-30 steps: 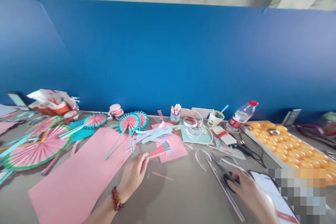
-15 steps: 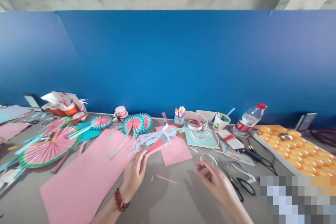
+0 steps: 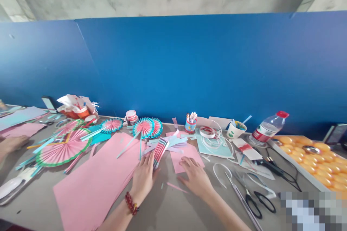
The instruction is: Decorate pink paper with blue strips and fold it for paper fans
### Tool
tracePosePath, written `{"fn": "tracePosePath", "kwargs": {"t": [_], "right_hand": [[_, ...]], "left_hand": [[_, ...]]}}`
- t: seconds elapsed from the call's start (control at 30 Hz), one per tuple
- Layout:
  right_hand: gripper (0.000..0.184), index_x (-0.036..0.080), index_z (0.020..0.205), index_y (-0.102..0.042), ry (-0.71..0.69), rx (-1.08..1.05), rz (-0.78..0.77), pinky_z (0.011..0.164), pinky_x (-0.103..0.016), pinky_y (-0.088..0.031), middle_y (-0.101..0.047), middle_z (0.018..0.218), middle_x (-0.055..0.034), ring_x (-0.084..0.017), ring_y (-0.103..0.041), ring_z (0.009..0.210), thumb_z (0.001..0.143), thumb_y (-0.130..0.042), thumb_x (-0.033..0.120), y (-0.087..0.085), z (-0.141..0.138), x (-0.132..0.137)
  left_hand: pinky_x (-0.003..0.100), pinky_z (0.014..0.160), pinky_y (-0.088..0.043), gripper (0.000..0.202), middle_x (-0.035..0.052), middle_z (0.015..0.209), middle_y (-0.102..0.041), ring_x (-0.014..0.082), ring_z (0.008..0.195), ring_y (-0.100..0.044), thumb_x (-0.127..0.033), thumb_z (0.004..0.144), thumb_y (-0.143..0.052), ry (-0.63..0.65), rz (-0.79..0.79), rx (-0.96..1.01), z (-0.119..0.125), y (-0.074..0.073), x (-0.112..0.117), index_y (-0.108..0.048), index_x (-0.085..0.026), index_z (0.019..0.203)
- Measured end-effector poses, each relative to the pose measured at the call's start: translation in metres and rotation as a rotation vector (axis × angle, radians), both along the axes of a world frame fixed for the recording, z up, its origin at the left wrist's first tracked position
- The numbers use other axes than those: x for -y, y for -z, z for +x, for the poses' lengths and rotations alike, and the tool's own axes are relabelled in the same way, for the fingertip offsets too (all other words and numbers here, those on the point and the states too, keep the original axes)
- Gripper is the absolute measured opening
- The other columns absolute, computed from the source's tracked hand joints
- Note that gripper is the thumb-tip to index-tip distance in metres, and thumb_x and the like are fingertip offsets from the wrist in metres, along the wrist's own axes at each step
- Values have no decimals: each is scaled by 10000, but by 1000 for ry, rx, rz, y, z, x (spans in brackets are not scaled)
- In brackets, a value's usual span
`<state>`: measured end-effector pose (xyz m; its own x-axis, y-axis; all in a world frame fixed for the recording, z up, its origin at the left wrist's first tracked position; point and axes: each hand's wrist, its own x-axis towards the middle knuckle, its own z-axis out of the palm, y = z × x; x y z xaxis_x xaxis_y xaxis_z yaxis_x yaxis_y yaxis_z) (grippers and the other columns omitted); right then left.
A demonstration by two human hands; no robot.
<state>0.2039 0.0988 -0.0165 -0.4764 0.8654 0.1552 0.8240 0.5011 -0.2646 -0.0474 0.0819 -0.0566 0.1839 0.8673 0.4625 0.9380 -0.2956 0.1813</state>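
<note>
My left hand, with a red bead bracelet at the wrist, is closed on a narrow pleated paper fan in pink, white and light blue, its pleats pressed together. My right hand lies with fingers spread over the near edge of a pink paper square, holding nothing. A thin pink paper strip is on the table between both hands. Pale blue and lilac paper strips are heaped just beyond the fan. Two finished round paper fans with blue rims stand behind my left hand.
Large pink sheets cover the table at left, beside bigger green-rimmed fans. Scissors and a craft knife lie right of my right hand. A water bottle stands farther back. Another person's hand is at far left.
My right hand has moved left and down onto the pink square. The pleated fan in my left hand has turned more upright, showing its striped folds. The view has shifted left.
</note>
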Motion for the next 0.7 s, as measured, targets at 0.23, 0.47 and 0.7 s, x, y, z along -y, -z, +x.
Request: {"fn": "tracePosePath", "kwargs": {"t": [0.23,0.47,0.7], "right_hand": [[135,182,987,-655,-56,149,82,792,-344,-450,-679,1024,-82,-248,-607,958,893,-562,211,10,-11,-10],[235,205,1003,-643,-82,135,112,782,-303,-420,-683,1006,-50,-214,-596,951,827,-529,98,9,-3,-14],[261,182,980,-669,-84,34,198,846,-348,-459,-693,1018,-85,-230,-611,984,863,-451,99,-12,18,-27]], "left_hand": [[352,906,-517,573,112,1267,-600,234,1125,-608,-25,869,-358,-101,-57,-42,2,4,2,-359,-193,1417],[264,734,-534,558,126,1259,-597,193,959,-686,11,881,-300,-163,-59,1,-11,9,-9,-331,-179,1404],[216,561,-487,564,121,1118,-620,140,674,-675,30,825,-310,-157,-76,23,-17,1,-12,-434,-179,1333]]}}
